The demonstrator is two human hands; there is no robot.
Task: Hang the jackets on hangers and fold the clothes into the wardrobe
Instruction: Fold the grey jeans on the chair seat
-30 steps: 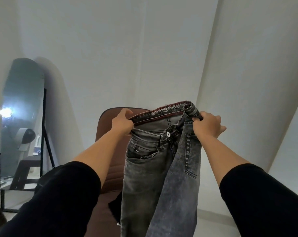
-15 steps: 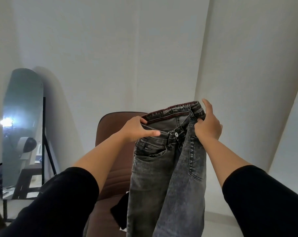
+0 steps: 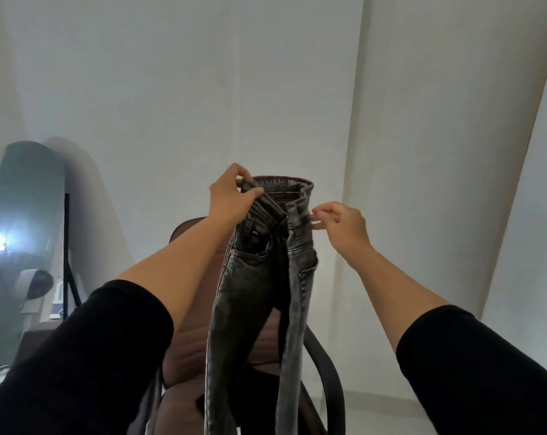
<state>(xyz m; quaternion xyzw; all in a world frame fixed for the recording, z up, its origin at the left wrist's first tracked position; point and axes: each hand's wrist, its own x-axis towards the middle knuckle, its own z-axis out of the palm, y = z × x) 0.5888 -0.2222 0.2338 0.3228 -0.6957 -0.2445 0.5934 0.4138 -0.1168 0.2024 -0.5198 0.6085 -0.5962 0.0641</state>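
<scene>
A pair of grey washed jeans (image 3: 253, 296) hangs in front of me, with the legs dangling over the chair. The waistband is at the top and shows a dark red inner lining. My left hand (image 3: 230, 199) grips the waistband's left side, thumb over the front and fingers behind. My right hand (image 3: 341, 226) is at the waistband's right edge, with curled fingertips just at the denim. Whether they pinch it is unclear. Both arms are raised and wear black sleeves.
A brown padded chair (image 3: 190, 337) with a dark curved armrest (image 3: 331, 381) stands right behind the jeans. A tall mirror (image 3: 21, 240) on a black stand leans against the left wall. White walls fill the back and right, with pale floor at the lower right.
The jeans have risen and the waistband has been drawn narrower, so the legs hang closer together. My left hand moved up to the waistband's top left. My right hand slid to its right edge.
</scene>
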